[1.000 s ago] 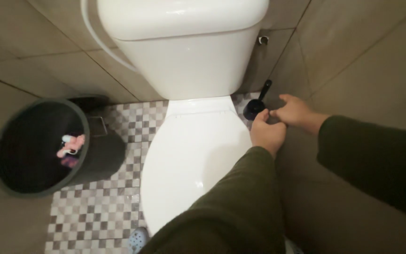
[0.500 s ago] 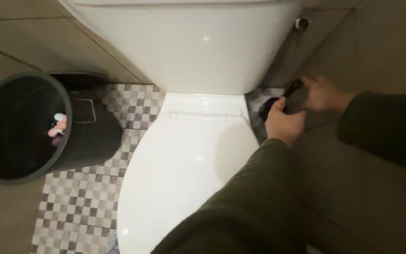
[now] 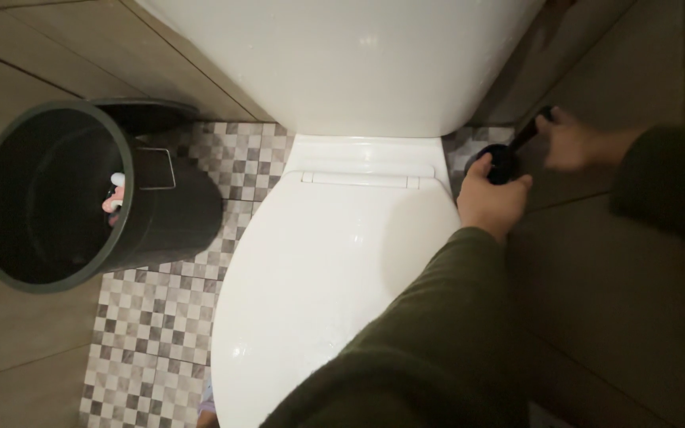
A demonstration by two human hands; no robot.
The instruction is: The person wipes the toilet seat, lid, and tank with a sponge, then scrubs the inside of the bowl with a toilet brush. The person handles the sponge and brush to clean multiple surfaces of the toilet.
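The white toilet (image 3: 334, 261) has its lid closed. A dark bin (image 3: 81, 198) stands to its left. Beside the tank, the left hand (image 3: 491, 198) cups the dark brush holder (image 3: 503, 162), and the right hand (image 3: 568, 143) grips the brush handle (image 3: 531, 131).

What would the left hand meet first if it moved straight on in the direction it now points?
The left hand already touches the dark round holder. Straight beyond it, probably the brown tiled wall beside the white tank, though depth is unclear.
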